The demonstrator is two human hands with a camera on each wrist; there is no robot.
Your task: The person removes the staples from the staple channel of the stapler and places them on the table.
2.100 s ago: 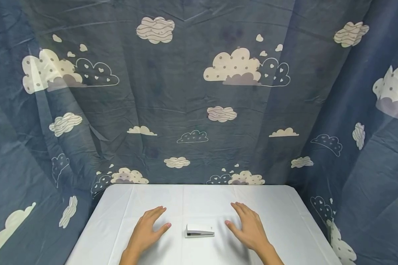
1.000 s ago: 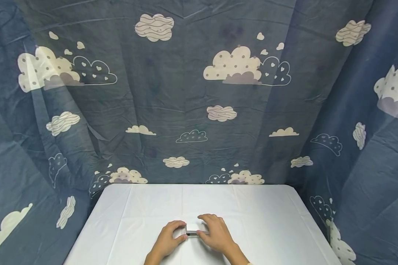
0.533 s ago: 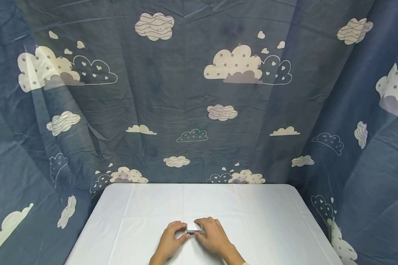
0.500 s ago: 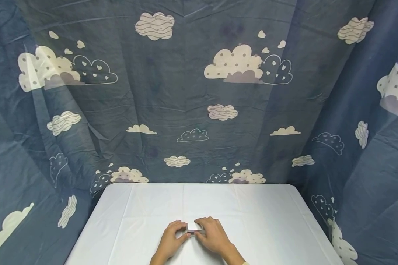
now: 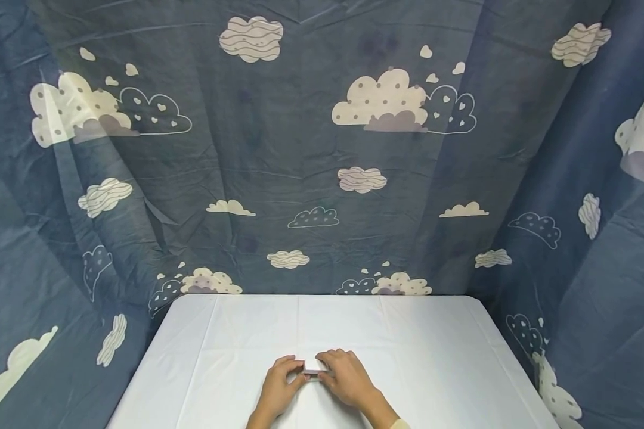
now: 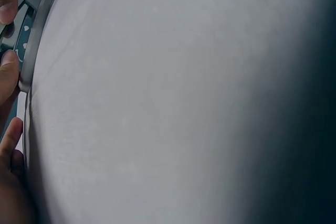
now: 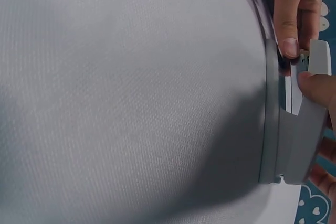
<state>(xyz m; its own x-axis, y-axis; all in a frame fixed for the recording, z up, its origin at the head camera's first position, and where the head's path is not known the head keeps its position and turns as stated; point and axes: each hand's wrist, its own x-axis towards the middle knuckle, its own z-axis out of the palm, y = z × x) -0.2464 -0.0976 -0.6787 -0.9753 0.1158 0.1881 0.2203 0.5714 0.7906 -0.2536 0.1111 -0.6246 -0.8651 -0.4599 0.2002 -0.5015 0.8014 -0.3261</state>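
Observation:
A small white and grey stapler (image 5: 315,366) stands on the white-covered table, between both hands. My left hand (image 5: 278,384) pinches its left end between thumb and forefinger. From the other side my right hand (image 5: 349,378) grips the stapler's right part and covers it in the head view. The right wrist view shows the stapler (image 7: 302,140) from the side, with a gap between base and upper arm. There the right thumb (image 7: 316,86) presses on the upper part, and the left thumb (image 7: 289,45) reaches the front end. Only an edge of the stapler (image 6: 38,30) shows in the left wrist view.
A white cloth covers the table (image 5: 220,333), which has rounded far corners. Dark blue curtains (image 5: 279,137) with printed clouds hang behind it and on both sides. A pale sleeve edge (image 5: 399,424) shows at the right wrist.
Two seconds ago both hands were spread apart on either side of the stapler. They came together and took hold of it. Over the last half second hands and stapler have hardly moved.

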